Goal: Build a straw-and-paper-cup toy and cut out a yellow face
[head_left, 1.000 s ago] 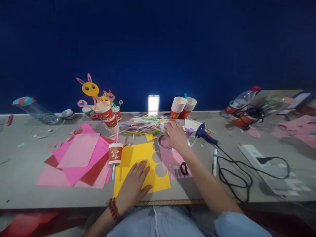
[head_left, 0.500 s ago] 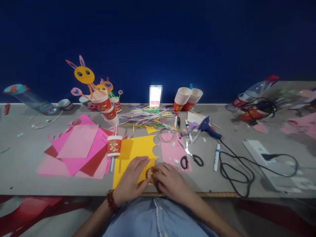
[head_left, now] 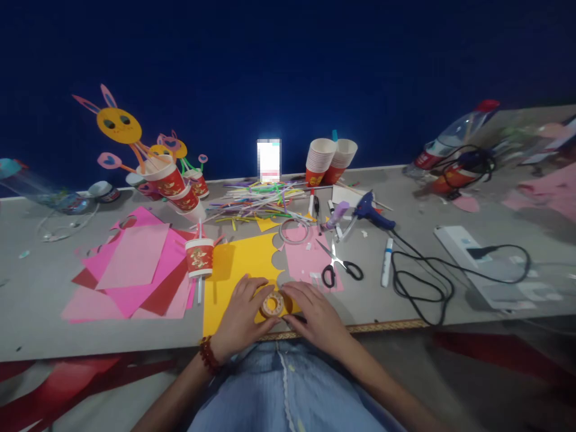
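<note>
A small roll of tape (head_left: 272,305), ring-shaped with a pale patterned rim, lies flat on the yellow paper (head_left: 243,255) near the table's front edge. My left hand (head_left: 245,309) curves round its left side, thumb and index finger against the rim. From the right, my right hand (head_left: 317,315) touches the roll with fingertips, thumb below. A dark slim shape shows under the right thumb; I cannot make out what it is. Scalloped cut-outs run along the paper's right edge. Scissors (head_left: 333,261) with black handles rest open on pink paper (head_left: 301,258) beyond my right hand.
A red paper cup (head_left: 199,258) with straws stands by stacked pink sheets (head_left: 130,258). Behind are a rabbit-faced cup craft (head_left: 119,125), pipe cleaners (head_left: 261,198), stacked cups (head_left: 321,162) and a phone (head_left: 269,161). A glue gun (head_left: 371,210), marker (head_left: 387,262) and power strip (head_left: 472,264) lie right.
The roll of tape has gone from tilted in my right fingers to lying flat on the paper. My right hand has drawn slightly right, uncovering it. The view has shifted and tilted a little.
</note>
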A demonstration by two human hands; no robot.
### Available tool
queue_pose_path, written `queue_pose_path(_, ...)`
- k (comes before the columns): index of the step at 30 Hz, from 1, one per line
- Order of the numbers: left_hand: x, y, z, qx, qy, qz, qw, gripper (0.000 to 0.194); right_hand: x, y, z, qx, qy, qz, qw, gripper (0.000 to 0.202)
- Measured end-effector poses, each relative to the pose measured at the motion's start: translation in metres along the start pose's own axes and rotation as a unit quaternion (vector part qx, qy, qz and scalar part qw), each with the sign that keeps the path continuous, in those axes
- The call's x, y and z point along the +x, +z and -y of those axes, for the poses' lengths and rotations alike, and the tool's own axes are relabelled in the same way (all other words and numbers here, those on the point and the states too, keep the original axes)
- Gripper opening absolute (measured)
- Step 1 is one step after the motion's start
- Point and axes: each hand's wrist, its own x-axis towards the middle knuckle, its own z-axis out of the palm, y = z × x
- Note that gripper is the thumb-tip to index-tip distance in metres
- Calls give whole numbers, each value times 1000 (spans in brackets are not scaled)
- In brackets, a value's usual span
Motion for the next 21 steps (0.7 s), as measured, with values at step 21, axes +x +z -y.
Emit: queue_pose_path(21,0,4,2,43,15,8,999,54,33,-8,-8,-172,-12,2,985,9)
